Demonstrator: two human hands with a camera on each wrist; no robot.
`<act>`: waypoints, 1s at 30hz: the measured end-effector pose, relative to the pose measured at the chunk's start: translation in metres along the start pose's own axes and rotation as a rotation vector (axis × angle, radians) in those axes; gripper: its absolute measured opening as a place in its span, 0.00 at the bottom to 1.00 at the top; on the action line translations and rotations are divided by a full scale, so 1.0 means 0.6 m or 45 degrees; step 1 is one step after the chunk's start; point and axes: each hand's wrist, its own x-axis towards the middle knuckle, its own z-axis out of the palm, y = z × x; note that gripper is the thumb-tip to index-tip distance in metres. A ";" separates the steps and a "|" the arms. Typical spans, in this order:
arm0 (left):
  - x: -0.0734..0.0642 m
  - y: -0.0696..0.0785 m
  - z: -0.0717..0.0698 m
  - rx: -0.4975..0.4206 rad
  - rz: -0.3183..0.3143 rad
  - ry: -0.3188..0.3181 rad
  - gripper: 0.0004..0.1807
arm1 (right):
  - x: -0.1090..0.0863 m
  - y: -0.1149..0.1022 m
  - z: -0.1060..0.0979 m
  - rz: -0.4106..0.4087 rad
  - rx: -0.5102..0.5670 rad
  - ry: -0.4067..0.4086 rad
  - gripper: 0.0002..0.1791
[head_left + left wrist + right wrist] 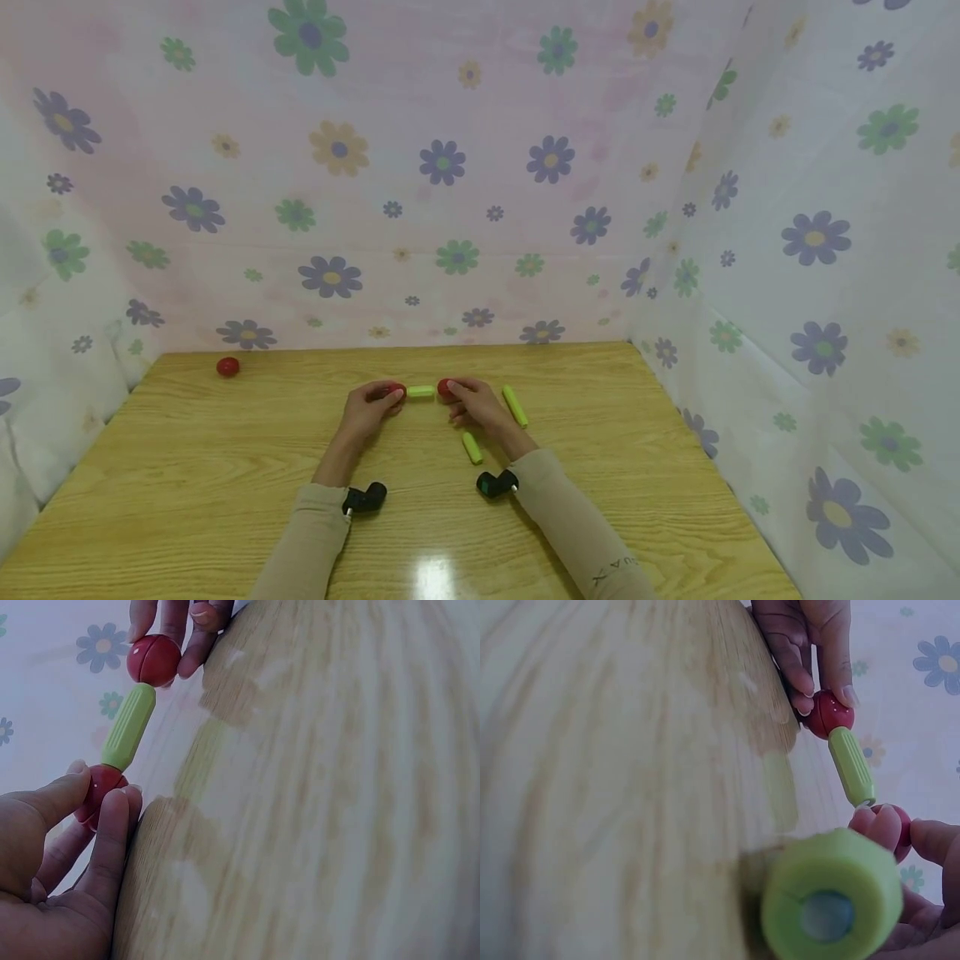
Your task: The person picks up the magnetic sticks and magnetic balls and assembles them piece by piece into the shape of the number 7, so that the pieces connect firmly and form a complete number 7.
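Note:
My left hand (366, 411) pinches a red ball (102, 791) between thumb and fingers. A short ribbed light-green stick (421, 392) extends from that ball toward the other hand, raised off the table in the wrist views. At the stick's far end my right hand (480, 404) pinches a second red ball (154, 660). In the right wrist view my fingers (886, 826) partly hide this ball, and a silvery tip shows at the stick's end. Whether tip and ball touch, I cannot tell.
Another short green stick (472, 448) lies by the right wrist, and a longer one (515, 407) lies right of the hand. A loose red ball (228, 367) sits at the wooden table's (187, 467) back left. Flowered curtains (480, 208) hang behind and beside it.

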 end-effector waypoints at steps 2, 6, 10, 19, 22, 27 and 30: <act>0.000 0.001 0.000 -0.001 0.000 -0.004 0.21 | 0.001 0.001 0.000 0.001 -0.008 0.003 0.24; -0.001 0.003 -0.001 0.005 -0.001 -0.002 0.21 | 0.002 0.000 0.000 -0.003 -0.028 0.008 0.25; -0.002 0.003 0.000 0.001 -0.006 0.002 0.22 | 0.001 -0.001 0.001 -0.003 -0.027 0.004 0.26; -0.002 0.003 0.001 -0.004 -0.019 0.003 0.22 | 0.003 0.002 0.002 0.011 -0.041 0.017 0.26; -0.002 0.003 0.001 0.001 -0.019 0.006 0.22 | 0.004 0.003 0.003 0.021 -0.044 0.024 0.25; -0.001 0.002 0.000 0.002 -0.009 0.007 0.22 | 0.004 0.003 0.004 0.020 -0.036 0.034 0.25; 0.001 0.001 0.000 -0.005 -0.007 0.005 0.21 | 0.002 0.002 0.005 0.016 -0.037 0.041 0.26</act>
